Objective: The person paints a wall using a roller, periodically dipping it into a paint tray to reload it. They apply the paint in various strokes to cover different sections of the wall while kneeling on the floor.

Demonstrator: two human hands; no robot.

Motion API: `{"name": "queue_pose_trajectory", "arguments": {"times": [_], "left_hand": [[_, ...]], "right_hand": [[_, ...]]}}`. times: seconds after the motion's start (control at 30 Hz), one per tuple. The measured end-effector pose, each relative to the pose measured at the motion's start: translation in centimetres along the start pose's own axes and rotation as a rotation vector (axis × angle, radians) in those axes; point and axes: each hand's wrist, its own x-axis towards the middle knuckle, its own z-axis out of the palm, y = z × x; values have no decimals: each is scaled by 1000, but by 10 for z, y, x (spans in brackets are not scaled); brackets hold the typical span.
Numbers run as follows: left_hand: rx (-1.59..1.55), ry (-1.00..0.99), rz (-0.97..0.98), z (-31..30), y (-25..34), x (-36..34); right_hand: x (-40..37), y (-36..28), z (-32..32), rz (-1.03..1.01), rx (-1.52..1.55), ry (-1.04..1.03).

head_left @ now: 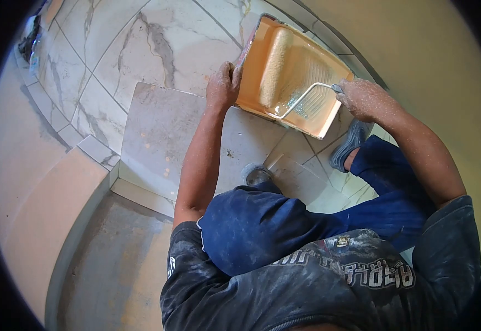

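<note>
Nearest the camera is a dark, dust-smeared T-shirt (306, 281) with pale lettering across its front, and from its 2 sleeves the bare forearms reach forward to the work. Wrapped around the grey handle (337, 89) of a paint roller, the right hand (364, 100) makes a closed fist, the handle's tip poking out ahead of the fingers. Pinching the near-left rim of a paint tray, the left hand (222, 85) has its thumb side against the edge; how far its fingers go underneath cannot be told. From the handle, a bent white wire frame (305, 99) runs across to the cream-coloured roller sleeve (277, 67), which lies lengthwise inside the orange paint tray (253, 83), along the side toward the left hand. Beside the sleeve, the ribbed slope (320, 83) looks wet with pale paint. Under part of the tray and out to its left lies a flat grey sheet (163, 132), speckled and stained, on white tiles (108, 55) with grey veining. Closer to the body are 2 grey shoes, the left (256, 174) mostly covered by the knee and the right (350, 144) near the tray's corner, below blue trousers (262, 226). Beyond the right arm rises a yellowish wall (439, 55).
</note>
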Motion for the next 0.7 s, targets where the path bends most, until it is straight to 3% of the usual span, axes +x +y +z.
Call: {"name": "queue_pose_trajectory", "arguments": {"times": [0.37, 0.7], "left_hand": [[26, 5, 3, 3, -3, 2], [18, 13, -11, 3, 0, 1]], "right_hand": [[-19, 28, 4, 24, -138, -6], [-25, 59, 27, 39, -80, -43]]}}
